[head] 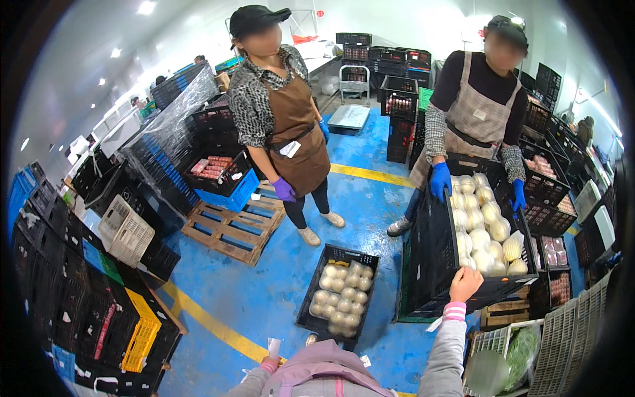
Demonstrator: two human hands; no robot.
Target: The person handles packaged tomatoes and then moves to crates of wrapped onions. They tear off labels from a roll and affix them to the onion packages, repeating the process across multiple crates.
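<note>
My right hand (465,284) is closed on the near rim of a black plastic crate (431,248) at the top of a stack. Round pale fruits (478,238) in clear wrap fill this crate, and one wears a foam net sleeve (513,245). Low by my body, my left hand (271,363) holds a small white strip (274,347), perhaps paper or film. Before me on the floor is another black crate (310,310), with clear packs of round pale fruits (342,297) inside. Blue-gloved hands (439,181) of a co-worker rest at the far part of the stacked crate.
A second co-worker (292,129) in a brown apron stands beyond the floor crate. Left of them lies a wooden pallet (238,228) bearing crates. Stacked crates (74,297) line my left. A light crate of wrapped greens (523,355) sits at lower right. A platform cart (349,116) stands farther back.
</note>
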